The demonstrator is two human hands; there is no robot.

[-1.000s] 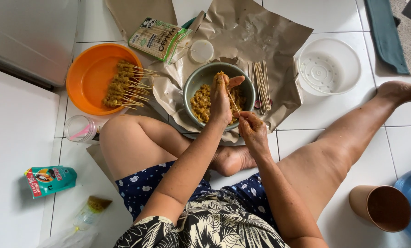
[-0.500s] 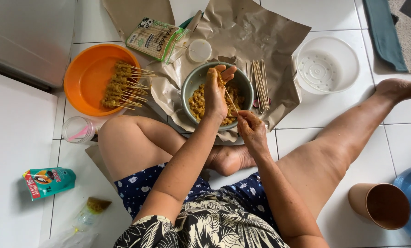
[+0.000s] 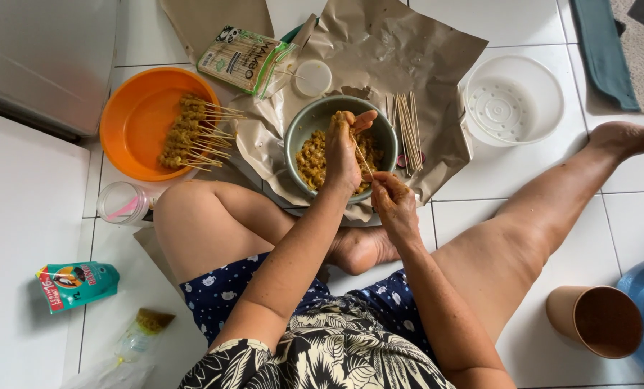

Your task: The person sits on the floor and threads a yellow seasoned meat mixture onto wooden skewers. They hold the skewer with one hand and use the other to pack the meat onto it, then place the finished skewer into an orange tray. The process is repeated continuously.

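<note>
- Left hand (image 3: pixel 342 151), frame centre: closed on a meat piece (image 3: pixel 349 119) over the grey-green bowl (image 3: pixel 304 130).
- Right hand (image 3: pixel 392 198): pinching a bamboo skewer (image 3: pixel 363 157), tip toward the meat.
- Orange basin (image 3: pixel 131 122), upper left: finished skewers (image 3: pixel 188 133).

One green bowl (image 3: pixel 300 133), one orange basin (image 3: pixel 131 122), one white colander (image 3: pixel 512 101), one brown cup (image 3: pixel 595 320)

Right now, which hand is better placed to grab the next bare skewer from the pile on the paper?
Probably the right hand: it is nearer the bare skewers lying right of the bowl, though its fingers pinch the skewer in hand. The left hand is over the bowl, gripping meat.
</note>
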